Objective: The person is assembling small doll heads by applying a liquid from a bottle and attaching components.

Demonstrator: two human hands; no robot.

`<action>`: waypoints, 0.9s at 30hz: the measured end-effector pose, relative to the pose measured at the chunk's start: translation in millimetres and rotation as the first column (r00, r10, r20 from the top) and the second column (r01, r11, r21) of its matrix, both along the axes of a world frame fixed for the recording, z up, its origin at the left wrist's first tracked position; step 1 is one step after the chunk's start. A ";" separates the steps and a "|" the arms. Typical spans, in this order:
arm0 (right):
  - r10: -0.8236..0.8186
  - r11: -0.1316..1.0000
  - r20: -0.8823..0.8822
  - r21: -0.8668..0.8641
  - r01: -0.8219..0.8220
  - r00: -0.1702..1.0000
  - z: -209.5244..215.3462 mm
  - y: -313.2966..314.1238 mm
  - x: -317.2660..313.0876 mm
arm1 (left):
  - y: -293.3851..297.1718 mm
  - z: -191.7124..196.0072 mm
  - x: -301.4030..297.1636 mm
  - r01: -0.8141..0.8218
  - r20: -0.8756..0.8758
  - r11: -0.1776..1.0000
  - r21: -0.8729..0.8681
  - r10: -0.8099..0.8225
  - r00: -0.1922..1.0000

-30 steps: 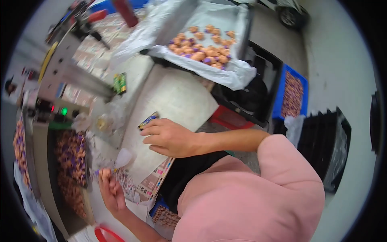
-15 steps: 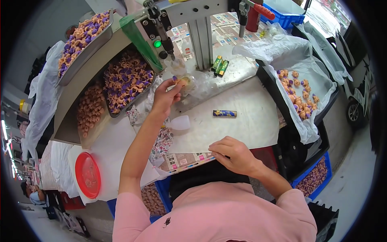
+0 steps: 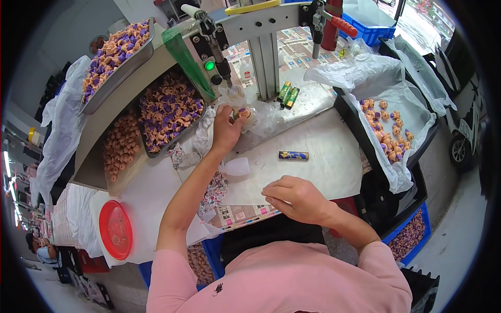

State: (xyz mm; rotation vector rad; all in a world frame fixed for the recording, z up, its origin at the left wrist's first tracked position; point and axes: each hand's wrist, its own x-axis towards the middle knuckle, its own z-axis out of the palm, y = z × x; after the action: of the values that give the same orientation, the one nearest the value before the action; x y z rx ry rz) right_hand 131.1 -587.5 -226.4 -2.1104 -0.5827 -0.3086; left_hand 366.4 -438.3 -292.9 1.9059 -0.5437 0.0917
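Observation:
My left hand [image 3: 227,129] reaches to the press and pinches a small peach-and-purple plastic figure piece [image 3: 243,112]. The piece is among crumpled clear plastic film [image 3: 261,116], just below the tip of the press's upright tool [image 3: 223,68]. My right hand [image 3: 297,199] hovers over the front edge of the pale work sheet [image 3: 334,175], its fingers curled together; what they hold, if anything, is hidden. Beyond it lies a blue-and-yellow battery [image 3: 293,155]. Several green batteries [image 3: 288,95] rest by the press's metal column [image 3: 265,68].
At the left are a tray of peach-and-purple pieces [image 3: 172,112], a heaped upper tray [image 3: 117,52], plain peach pieces [image 3: 121,146] and a red dish [image 3: 116,229]. A plastic-lined black crate [image 3: 417,117] with finished-looking pieces stands right. A red-handled clamp [image 3: 342,26] hangs above.
My left hand has shifted slightly right and lower with the piece still pinched. The right hand has drawn a little left, fingers still curled. The whole view has shifted slightly.

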 end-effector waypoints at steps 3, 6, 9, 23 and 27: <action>0.019 1.000 0.066 -0.016 -0.018 0.998 16.4 0.9 10.7 | 2.2 0.7 4.9 -0.013 0.180 0.997 0.074 0.000 0.984; 0.016 0.998 0.189 -0.067 -0.003 0.982 38.4 -2.5 23.6 | -7.9 22.1 -12.9 -0.008 0.021 1.000 0.026 0.008 1.000; -0.077 0.996 0.386 -0.009 0.087 0.919 85.3 10.5 55.2 | 0.3 49.6 -18.3 -0.012 -0.082 1.000 -0.017 0.010 0.997; -0.356 0.934 0.173 0.105 0.343 0.918 270.5 31.3 200.4 | 9.8 92.6 -57.2 0.035 -0.030 0.999 -0.003 -0.035 0.999; -0.315 0.843 0.141 0.497 0.208 0.939 273.1 27.3 173.0 | 0.0 77.9 -48.7 0.064 -0.053 0.998 -0.009 -0.065 0.996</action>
State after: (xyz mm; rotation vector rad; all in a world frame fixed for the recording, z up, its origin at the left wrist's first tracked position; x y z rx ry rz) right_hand 304.1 -560.3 46.7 -1.6786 -0.2934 -0.7700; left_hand 317.7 -438.3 -214.9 1.8766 -0.5672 0.0006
